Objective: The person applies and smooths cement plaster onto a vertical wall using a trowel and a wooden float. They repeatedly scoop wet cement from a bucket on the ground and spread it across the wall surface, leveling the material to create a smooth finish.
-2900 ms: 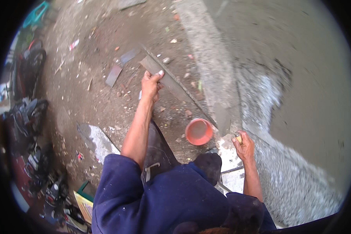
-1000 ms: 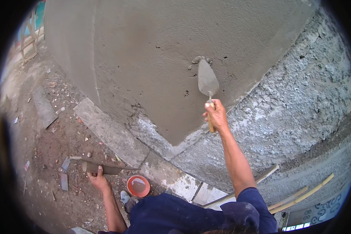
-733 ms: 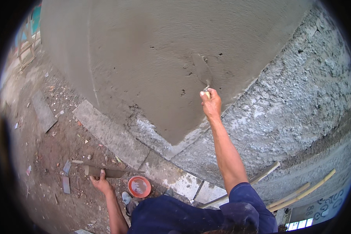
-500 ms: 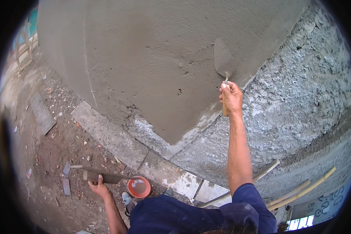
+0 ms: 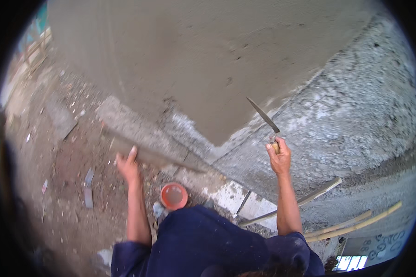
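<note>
My right hand (image 5: 280,159) grips the wooden handle of a trowel, whose narrow blade (image 5: 262,114) is seen nearly edge-on, angled up-left across the lower edge of the grey mortared wall (image 5: 217,41). My left hand (image 5: 129,164) is closed on a long, flat grey-brown board (image 5: 158,157), blurred by motion, held out over the ground and pale paving ledge (image 5: 224,198). Below it, an orange bucket (image 5: 174,195) with greyish contents inside stands beside my feet. Rough, whitish render (image 5: 342,115) covers the surface to the right of the smoother mortar.
Several wooden poles (image 5: 353,227) lean at the lower right, near a patterned panel. Debris, a flat slab (image 5: 60,117) and small offcuts (image 5: 88,196) lie on the dirt ground at left. A wooden frame (image 5: 34,53) stands at the upper left.
My right hand has drawn the trowel down from the mortar and turned its blade edge-on. My left hand has raised the board upward in view. Earlier, the view swung from ground toward wall.
</note>
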The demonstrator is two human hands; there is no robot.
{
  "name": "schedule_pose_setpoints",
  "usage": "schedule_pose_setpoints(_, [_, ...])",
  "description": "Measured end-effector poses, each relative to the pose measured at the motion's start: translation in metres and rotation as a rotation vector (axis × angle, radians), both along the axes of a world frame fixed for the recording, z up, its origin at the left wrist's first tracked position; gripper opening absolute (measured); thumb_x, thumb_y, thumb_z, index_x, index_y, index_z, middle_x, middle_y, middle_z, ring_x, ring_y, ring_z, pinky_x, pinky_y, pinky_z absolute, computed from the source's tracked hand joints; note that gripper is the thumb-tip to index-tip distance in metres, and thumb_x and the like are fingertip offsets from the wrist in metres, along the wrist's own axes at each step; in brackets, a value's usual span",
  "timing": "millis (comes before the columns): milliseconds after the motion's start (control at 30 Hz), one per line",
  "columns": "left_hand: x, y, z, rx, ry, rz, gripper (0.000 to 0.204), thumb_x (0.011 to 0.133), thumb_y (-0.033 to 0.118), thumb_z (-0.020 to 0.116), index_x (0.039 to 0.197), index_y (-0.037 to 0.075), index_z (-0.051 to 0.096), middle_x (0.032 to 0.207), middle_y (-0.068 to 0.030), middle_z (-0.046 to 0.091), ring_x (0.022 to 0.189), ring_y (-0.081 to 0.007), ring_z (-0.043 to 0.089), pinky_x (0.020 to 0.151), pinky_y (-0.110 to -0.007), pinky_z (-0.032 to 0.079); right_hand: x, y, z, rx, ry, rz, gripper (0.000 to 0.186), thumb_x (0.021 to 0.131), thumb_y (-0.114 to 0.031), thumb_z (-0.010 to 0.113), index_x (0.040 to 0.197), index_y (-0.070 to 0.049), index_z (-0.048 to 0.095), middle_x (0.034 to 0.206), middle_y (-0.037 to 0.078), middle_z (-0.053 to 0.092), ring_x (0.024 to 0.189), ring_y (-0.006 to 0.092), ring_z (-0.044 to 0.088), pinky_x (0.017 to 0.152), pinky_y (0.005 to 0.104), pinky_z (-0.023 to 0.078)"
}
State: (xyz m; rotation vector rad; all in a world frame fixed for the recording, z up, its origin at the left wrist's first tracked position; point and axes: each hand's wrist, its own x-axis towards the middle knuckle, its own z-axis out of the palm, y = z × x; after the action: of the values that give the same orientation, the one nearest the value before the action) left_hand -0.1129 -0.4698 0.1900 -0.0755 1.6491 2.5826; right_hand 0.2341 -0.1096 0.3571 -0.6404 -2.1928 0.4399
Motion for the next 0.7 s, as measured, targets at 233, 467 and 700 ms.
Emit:
schedule_pose_setpoints(233, [-0.050,0.090,0.118,0.060,-0.077,-0.341,0.041,0.095,0.013,0.075,0.128,0.000,0.055,0.112,-0.0121,0.068,0.095,-0.0231,0.069,0.076,-0.040,0.060,0.076,-0.032,-0.058,0.157,-0.308,0.161,0.035,0.075,-0.006,0.081,0.103,-0.002,0.060,0.094,0.016,0.062,0.081,0.0391,0.062,0.073,0.0435,0.052])
schedule_pose_setpoints(467, [-0.042,0.143,0.159,0.084,-0.103,-0.523,0.035,0.095,0.012,0.074,0.123,0.002,0.056,0.110,-0.0103,0.069,0.090,-0.0211,0.072,0.073,-0.041,0.064,0.075,-0.026,-0.072,0.286,-0.430,0.329,0.040,0.066,-0.003,0.082,0.100,-0.006,0.059,0.102,0.015,0.064,0.094,0.0384,0.063,0.080,0.0471,0.051])
schedule_pose_setpoints(700, [0.035,0.172,0.168,-0.005,-0.036,-0.676,0.052,0.095,0.010,0.073,0.140,-0.002,0.048,0.126,-0.0172,0.067,0.112,-0.0298,0.069,0.098,-0.051,0.057,-0.015,0.000,-0.021,0.457,-0.303,0.181,0.038,0.070,-0.007,0.084,0.100,-0.009,0.061,0.099,0.008,0.064,0.093,0.0311,0.064,0.078,0.0434,0.051])
